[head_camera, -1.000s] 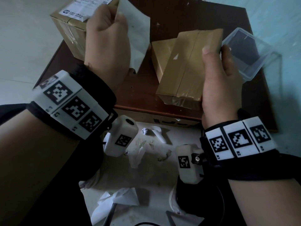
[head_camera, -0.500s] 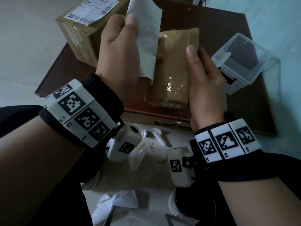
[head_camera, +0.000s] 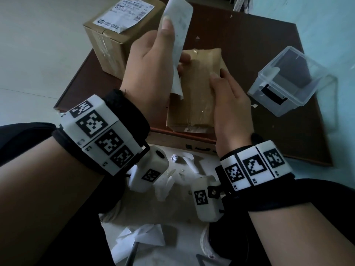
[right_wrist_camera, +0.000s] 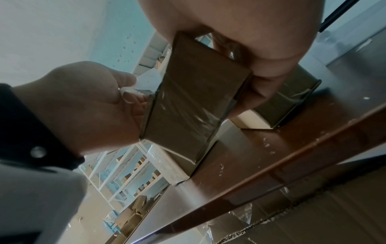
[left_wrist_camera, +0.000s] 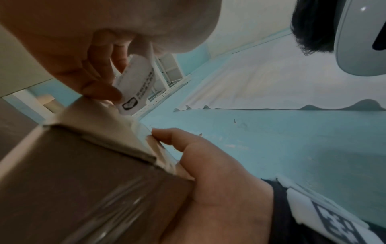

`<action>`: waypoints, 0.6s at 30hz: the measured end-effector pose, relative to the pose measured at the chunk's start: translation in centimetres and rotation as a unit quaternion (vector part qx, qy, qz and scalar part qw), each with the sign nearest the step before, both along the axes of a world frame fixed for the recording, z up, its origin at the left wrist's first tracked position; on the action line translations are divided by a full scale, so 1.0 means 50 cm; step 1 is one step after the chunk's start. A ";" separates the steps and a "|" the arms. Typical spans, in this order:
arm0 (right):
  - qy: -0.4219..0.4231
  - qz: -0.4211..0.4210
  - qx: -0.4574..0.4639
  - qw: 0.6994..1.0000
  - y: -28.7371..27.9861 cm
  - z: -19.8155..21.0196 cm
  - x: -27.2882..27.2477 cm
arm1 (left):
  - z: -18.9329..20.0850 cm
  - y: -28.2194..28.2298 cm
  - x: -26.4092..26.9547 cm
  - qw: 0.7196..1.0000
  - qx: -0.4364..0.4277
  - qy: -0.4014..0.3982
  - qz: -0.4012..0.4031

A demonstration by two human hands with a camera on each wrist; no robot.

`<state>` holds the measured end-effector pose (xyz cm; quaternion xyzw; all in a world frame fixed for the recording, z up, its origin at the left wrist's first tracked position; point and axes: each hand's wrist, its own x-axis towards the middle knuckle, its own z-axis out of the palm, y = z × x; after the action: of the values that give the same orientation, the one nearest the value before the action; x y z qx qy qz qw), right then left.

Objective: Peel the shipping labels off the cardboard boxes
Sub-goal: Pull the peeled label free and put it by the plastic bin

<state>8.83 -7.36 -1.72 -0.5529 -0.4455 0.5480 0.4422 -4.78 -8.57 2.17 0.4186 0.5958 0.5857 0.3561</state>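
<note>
Left hand (head_camera: 151, 60) pinching peeled label (head_camera: 179, 22) (blank side up), right hand (head_camera: 228, 100) clasping taped box (head_camera: 196, 89) above table (head_camera: 249, 45)

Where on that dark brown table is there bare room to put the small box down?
Bare wood shows on the dark brown table between the small taped cardboard box and the clear plastic tub, and beyond both. The left edge is crowded by the labelled cardboard box.

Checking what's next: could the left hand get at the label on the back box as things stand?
Probably not yet: the left hand pinches a peeled label. The back box sits just beyond it, its label uncovered on top.
</note>
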 end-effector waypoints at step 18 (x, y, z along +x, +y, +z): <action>-0.036 0.090 0.019 0.995 0.009 -0.062 -0.038 | -0.025 -0.002 -0.020 0.994 -0.017 0.107 -0.003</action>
<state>6.96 -6.91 -4.80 -0.5218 -0.5191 0.5566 0.3852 -5.77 -8.68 0.91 0.4744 0.6394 0.5260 0.2990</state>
